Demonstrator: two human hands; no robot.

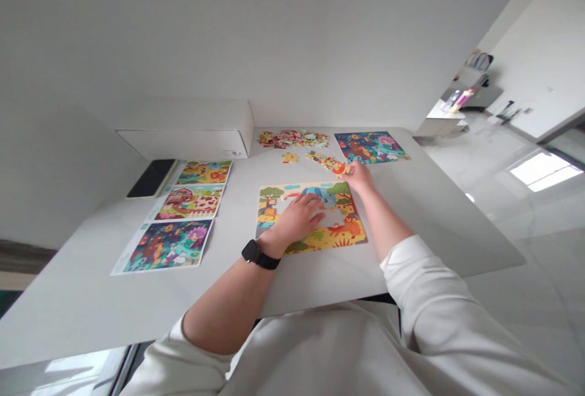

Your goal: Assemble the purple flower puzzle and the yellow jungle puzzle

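A jigsaw puzzle point(324, 240) with trees, a blue elephant and a lion lies before me, joined round its border, with bare white table showing in its middle. My left hand point(301, 216), a black watch on its wrist, rests over the puzzle's middle with fingers spread, hiding part of it. Beyond the puzzle's upper right corner, the fingertips of my right hand point(359, 178) pinch a puzzle piece point(340, 169) at the near end of a row of loose yellow and red pieces point(322, 159). One yellow piece point(289, 158) lies apart to the left of that row.
A heap of puzzle pieces point(292, 138) lies by the wall. A dark colourful puzzle point(372, 147) is at the back right. To the left are a sheet with three printed pictures point(183, 216), a phone point(152, 178) and a long white box point(183, 143).
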